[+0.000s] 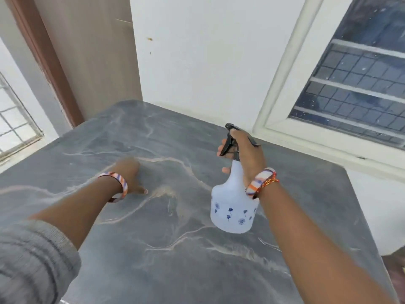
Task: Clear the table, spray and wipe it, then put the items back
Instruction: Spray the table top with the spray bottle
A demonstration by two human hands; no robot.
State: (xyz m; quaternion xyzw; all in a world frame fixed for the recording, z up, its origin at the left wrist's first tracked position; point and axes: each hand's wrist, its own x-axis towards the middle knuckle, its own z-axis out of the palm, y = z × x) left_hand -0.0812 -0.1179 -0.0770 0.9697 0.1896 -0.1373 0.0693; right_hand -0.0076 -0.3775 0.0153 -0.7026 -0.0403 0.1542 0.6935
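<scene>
Risk, judged: spray aimed across desk (175, 270) toward wall (197, 62) or window (355, 80) wets them instead of top; left hand (129, 172) sits in likely spray path.

Desk: dark grey, marble-veined, no items visible on it.

Spray bottle (232, 207): white translucent, blue flower print, black trigger head, upright above desk, right of centre; contact with top unclear.

Right hand (245, 154): fingers wrapped round neck and trigger.

Left hand: blurred, fingers relaxed, unclenched, low over desk.
</scene>
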